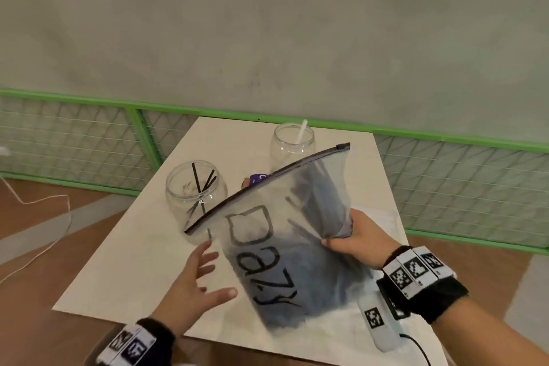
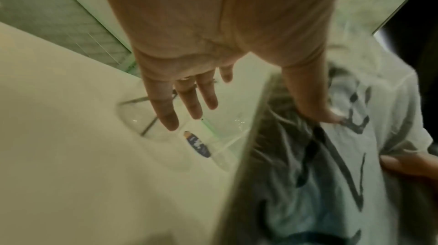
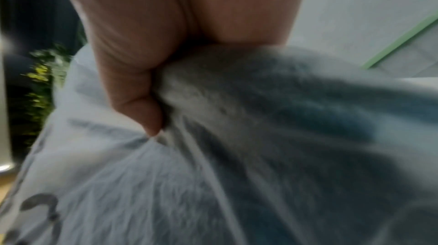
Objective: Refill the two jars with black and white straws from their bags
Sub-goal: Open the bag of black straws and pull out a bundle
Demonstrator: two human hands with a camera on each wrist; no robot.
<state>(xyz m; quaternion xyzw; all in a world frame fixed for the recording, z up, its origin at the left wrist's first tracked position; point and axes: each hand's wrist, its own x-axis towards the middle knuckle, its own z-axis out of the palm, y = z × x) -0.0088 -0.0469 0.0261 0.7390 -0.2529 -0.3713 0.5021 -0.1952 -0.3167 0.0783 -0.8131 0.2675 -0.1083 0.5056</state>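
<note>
Left hand [image 1: 193, 282] spread, empty, beside the frosted bag [image 1: 282, 246] gripped by right hand [image 1: 353, 242].

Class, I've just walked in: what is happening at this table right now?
A person's right hand grips a frosted zip bag of dark straws, lifted and tilted over the table. The left hand is open beside it. One jar holds a few black straws, the other jar one white straw.
</note>
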